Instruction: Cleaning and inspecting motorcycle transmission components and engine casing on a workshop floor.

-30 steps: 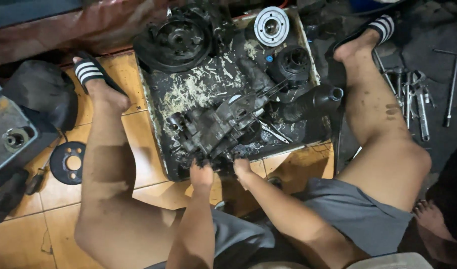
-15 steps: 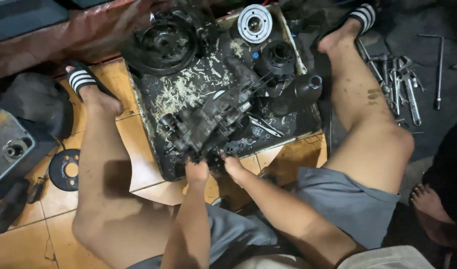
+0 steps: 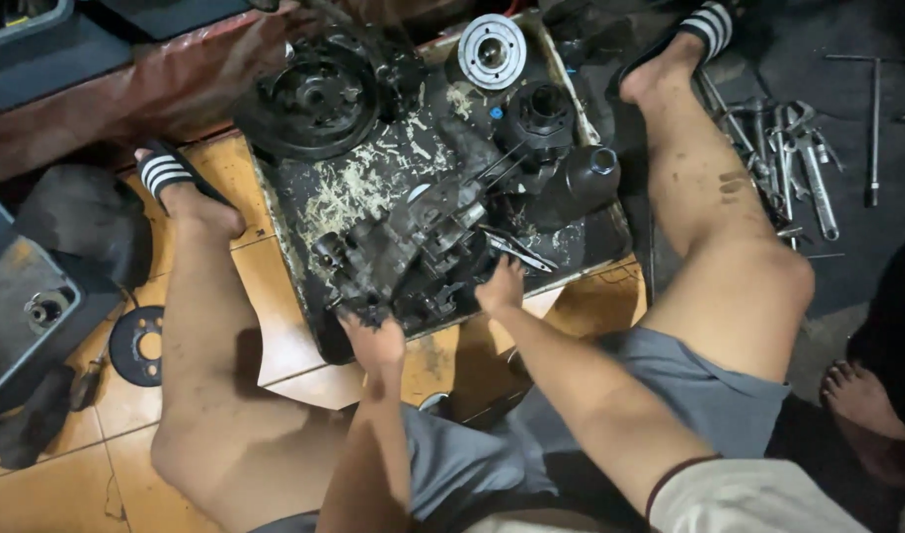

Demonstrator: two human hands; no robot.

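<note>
Seated on tiled floor, legs spread either side of a shallow oil-blackened tray (image 3: 292, 259). Greasy compressor housing (image 3: 413, 259) lying near the tray's front edge, tilted on its side, between both hands.

Left hand (image 3: 375, 341) cupped against the housing's near-left corner, fingers curled onto it. Right hand (image 3: 502, 288) pressed on the near-right side, fingers wrapped over an edge; grip on both looks partial, more bracing than full hold.

Risks, as judged:
- Oil film on housing and fingers; slip likely if lifted, with a drop onto the tray or bare shins.
- Metal shavings (image 3: 358, 188) scattered across the tray; cuts to fingertips, or grit carried into open bores.
- Thin rod-like tool (image 3: 516, 252) lying just beside the right hand; could snag or be knocked off.
- Bare legs and open sandals flanking the tray; no protection from a falling part.
- Housing close to tray's front lip; could tip out toward the lap.

Count:
- Large black pulley (image 3: 312, 99): one, far-left of tray.
- Silver clutch hub (image 3: 492, 49): one, far edge.
- Dark round parts (image 3: 541, 114) right of centre: two, possibly three; hard to separate.
- Flat black disc (image 3: 138, 345) on the floor, left: one.
- Loose wrenches (image 3: 783, 163) on the floor, right: a pile, roughly half a dozen; exact number unclear.
- T-handle wrench (image 3: 872, 128): one.
- Another person's bare foot (image 3: 862, 405): one, lower right.
</note>
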